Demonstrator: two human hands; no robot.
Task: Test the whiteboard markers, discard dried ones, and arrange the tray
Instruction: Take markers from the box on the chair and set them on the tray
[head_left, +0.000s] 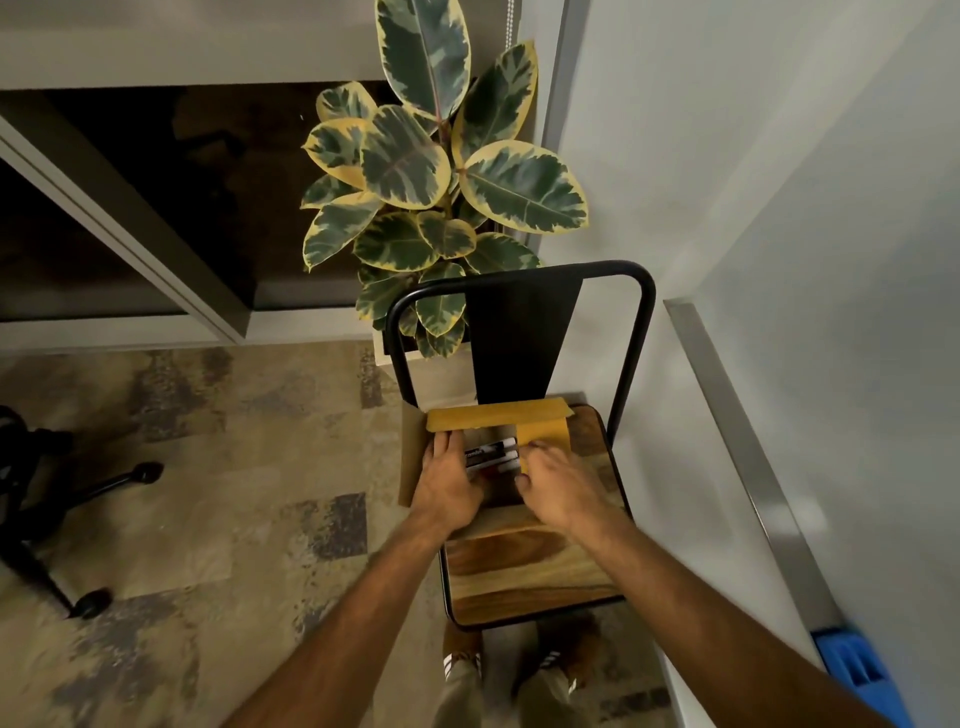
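An open cardboard box (493, 418) with yellow-brown flaps sits on the wooden seat of a chair (530, 577). Inside it lie several whiteboard markers (493, 454) with white caps, side by side. My left hand (447, 478) rests on the box's left side, fingers over the markers' left ends. My right hand (556, 483) reaches in from the right, fingers curled at the markers' right ends and over the right flap. Whether either hand grips a marker is hidden by the fingers.
The chair has a black metal frame and backrest (519, 332). A large potted plant (441, 182) stands behind it. A whiteboard's metal tray edge (748, 467) runs along the right wall, with a blue object (857, 670) on it. An office chair base (62, 519) stands at left.
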